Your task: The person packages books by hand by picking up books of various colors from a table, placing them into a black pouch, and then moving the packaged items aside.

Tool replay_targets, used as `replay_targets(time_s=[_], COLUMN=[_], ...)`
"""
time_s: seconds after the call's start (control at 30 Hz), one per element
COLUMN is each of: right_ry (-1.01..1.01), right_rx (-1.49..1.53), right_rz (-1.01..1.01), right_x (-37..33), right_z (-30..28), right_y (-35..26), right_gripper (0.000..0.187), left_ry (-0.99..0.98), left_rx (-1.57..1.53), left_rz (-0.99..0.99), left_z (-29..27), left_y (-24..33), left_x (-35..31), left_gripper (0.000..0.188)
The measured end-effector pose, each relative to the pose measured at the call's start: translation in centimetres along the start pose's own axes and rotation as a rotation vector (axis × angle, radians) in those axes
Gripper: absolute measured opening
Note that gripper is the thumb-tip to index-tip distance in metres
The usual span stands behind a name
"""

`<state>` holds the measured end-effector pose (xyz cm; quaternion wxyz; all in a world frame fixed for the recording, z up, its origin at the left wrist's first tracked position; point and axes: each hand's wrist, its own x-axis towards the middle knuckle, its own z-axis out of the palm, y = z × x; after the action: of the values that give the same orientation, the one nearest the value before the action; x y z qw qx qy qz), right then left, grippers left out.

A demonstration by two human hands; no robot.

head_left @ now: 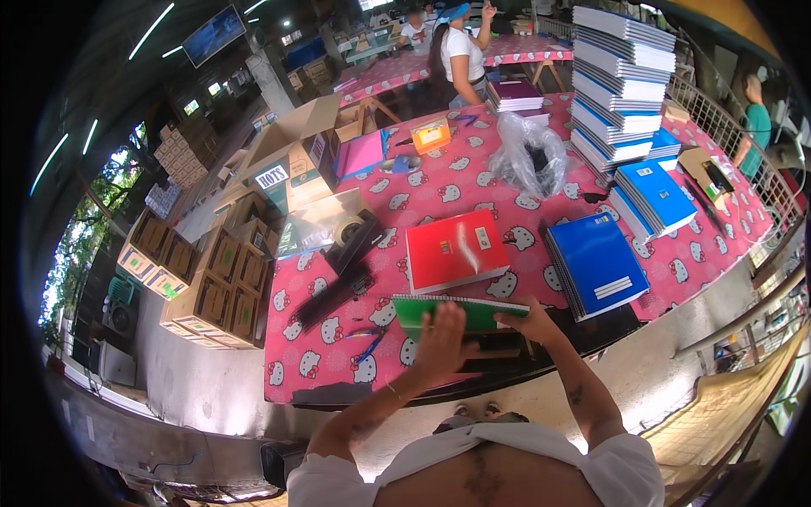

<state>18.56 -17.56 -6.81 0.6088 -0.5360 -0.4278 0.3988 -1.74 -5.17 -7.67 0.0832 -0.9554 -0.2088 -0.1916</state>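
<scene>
White sleeve nearest, 5 o'clock. Right hand grips green notebook by right end; left hand, fingers extended, against cover. Red notebook 12 o'clock, blue notebooks 2 o'clock. Probably mid-check; next move likely needs steady edge grip.

Grn spiral nbk tilted, coil edge up, nr tbl edge

2 hands, 1 grn nbk, 1 plstc bag.
</scene>
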Motion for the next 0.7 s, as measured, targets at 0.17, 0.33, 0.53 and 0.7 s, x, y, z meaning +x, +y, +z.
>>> replay_targets(time_s=[0.17,0.33,0.53,0.7], right_ry=[-0.048,-0.059,-0.099,-0.146], right_rx=[-0.119,-0.171,-0.052,-0.133], right_rz=[0.185,0.070,0.021,0.169], right_x=[0.0,0.8,0.4,0.1], right_z=[-1.6,-1.2,-0.6,-1.5], right_y=[0.9,-0.1,-0.1,0.0], right_gripper=[0.025,0.028,0.030,0.038], left_ry=[0.088,0.018,0.099,0.051], left_rx=[0.198,0.021,0.104,0.010], left_rz=[0.001,0.073,0.379,0.137], left_z=[-0.8,-2.2,0.3,-1.2], left_y=[-1.1,-1.3,2.4,1.2], left_x=[2.9,5.0,-1.1,6.0], left_gripper=[0.088,0.082,0.081,0.086])
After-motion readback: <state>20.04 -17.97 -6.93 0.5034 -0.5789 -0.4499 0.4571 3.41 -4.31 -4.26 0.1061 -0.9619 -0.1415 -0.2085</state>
